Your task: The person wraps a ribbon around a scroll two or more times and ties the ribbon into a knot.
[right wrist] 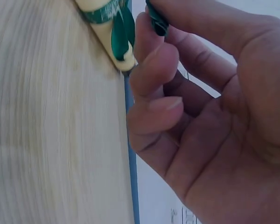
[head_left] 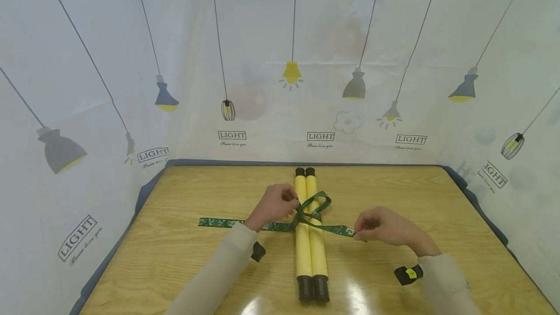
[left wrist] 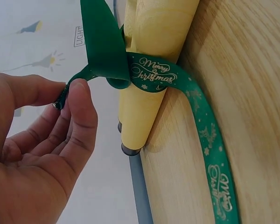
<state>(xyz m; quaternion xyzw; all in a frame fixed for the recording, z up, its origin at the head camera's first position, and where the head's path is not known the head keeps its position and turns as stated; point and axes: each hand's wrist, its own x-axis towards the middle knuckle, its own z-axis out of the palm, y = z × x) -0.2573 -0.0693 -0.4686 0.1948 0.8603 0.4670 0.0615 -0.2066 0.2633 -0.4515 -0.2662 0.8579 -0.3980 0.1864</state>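
Note:
Two yellow rods (head_left: 304,252) with black end caps lie side by side on the table, pointing away from me. A green ribbon (left wrist: 151,72) printed "Merry Christmas" passes around their middle, with a loop (head_left: 323,202) standing up over the crossing. Left of the rods, my left hand (head_left: 276,203) pinches a piece of the ribbon between thumb and index finger. On the other side, my right hand (head_left: 385,227) pinches the tip of a ribbon tail stretched to the right. Another tail (head_left: 214,222) lies loose on the table under the left forearm. The crossing is partly hidden behind the loop.
The wooden table (head_left: 183,193) has a dark blue edge (head_left: 245,162) along its back and sides. A pale curtain (head_left: 271,125) printed with lamps stands behind it. Black straps show at the left wrist (head_left: 258,252) and right wrist (head_left: 409,275).

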